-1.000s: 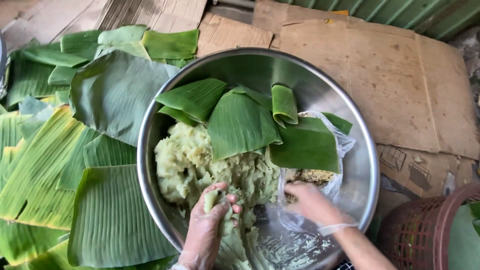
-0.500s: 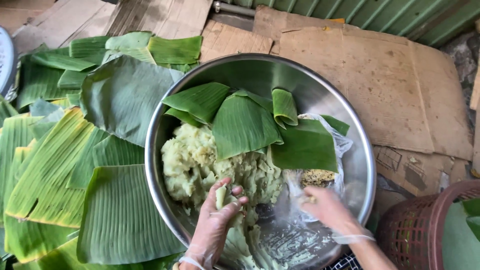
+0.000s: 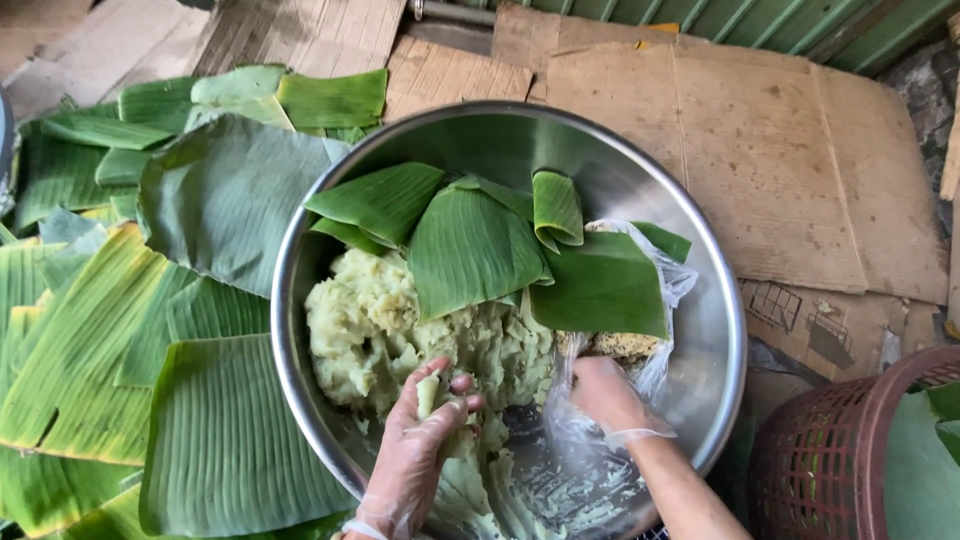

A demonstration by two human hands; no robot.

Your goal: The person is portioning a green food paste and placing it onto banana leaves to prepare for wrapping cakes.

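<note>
A lump of pale green dough (image 3: 428,392) is pinched in the gloved left hand (image 3: 415,450), fingers curled closed around it, just below the dough mass (image 3: 400,325) in the steel bowl (image 3: 700,300). Beside it, a clear plastic bag (image 3: 640,370) is gripped by the right hand (image 3: 605,395). Banana leaves (image 3: 470,250) are laid just beyond both hands.
</note>
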